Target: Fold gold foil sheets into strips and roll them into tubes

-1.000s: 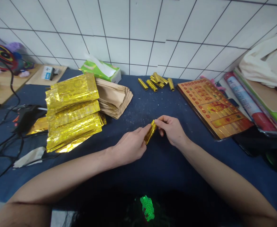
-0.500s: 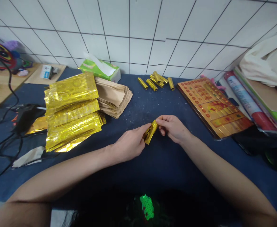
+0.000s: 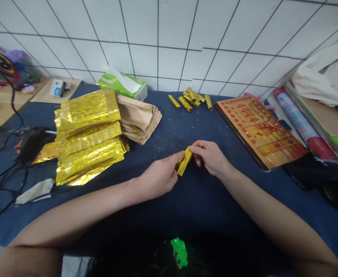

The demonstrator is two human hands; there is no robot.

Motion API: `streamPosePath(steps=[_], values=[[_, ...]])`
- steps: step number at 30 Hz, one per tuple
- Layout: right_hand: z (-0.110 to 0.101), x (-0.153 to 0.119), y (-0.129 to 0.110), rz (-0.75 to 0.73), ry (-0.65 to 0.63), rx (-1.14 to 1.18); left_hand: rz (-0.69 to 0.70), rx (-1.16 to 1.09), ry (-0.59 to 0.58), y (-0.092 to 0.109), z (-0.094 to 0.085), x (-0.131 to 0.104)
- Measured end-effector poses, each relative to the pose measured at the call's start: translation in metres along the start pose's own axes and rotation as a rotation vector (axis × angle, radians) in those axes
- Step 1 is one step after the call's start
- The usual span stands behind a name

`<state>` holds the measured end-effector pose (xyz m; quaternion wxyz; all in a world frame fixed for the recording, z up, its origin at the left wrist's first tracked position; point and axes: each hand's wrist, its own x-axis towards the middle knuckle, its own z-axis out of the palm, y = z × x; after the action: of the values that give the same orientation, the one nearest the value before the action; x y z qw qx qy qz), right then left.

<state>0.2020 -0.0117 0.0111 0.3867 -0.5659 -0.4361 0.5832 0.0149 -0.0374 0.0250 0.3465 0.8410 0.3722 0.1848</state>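
Between my two hands is a small piece of gold foil paper [image 3: 184,163], folded or partly rolled. My left hand [image 3: 161,175] grips its left side, with thumb and forefinger closed on it. At its upper right end, my right hand [image 3: 208,156] pinches the edge with the fingertips. Beyond the hands, several small gold paper rolls [image 3: 192,98] lie loosely grouped near the wall. A thick stack of gold foil sheets [image 3: 89,138] rests to the left, fanned out. Behind it lies a stack of brown paper [image 3: 138,117]. Fingers hide part of the held piece.
A green tissue box [image 3: 122,82] stands against the tiled wall. At left are a black glue gun [image 3: 33,142] and looping cables [image 3: 1,184]. On the right lie a gold-red printed pack [image 3: 261,130], a red-blue roll [image 3: 300,119] and a cream cloth bag [image 3: 327,73].
Almost nothing differs. Both hands keep their grip on the gold foil paper, which has shifted only very slightly.
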Motion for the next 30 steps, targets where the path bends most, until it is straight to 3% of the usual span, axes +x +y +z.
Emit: streamPosePath(steps=[18,25,30], values=[[0.0005,-0.0023,0.0039,-0.162,0.104,-0.266,-0.048,0.066,-0.039,0.0069,-0.0002,-0.0012],[0.0007,-0.003,0.006,-0.199,0.15,-0.27,-0.024,0.007,0.026,0.005,-0.0005,-0.0009],[0.0008,-0.0042,0.006,-0.184,0.109,-0.187,-0.005,0.036,0.03,0.0037,0.0014,-0.0023]])
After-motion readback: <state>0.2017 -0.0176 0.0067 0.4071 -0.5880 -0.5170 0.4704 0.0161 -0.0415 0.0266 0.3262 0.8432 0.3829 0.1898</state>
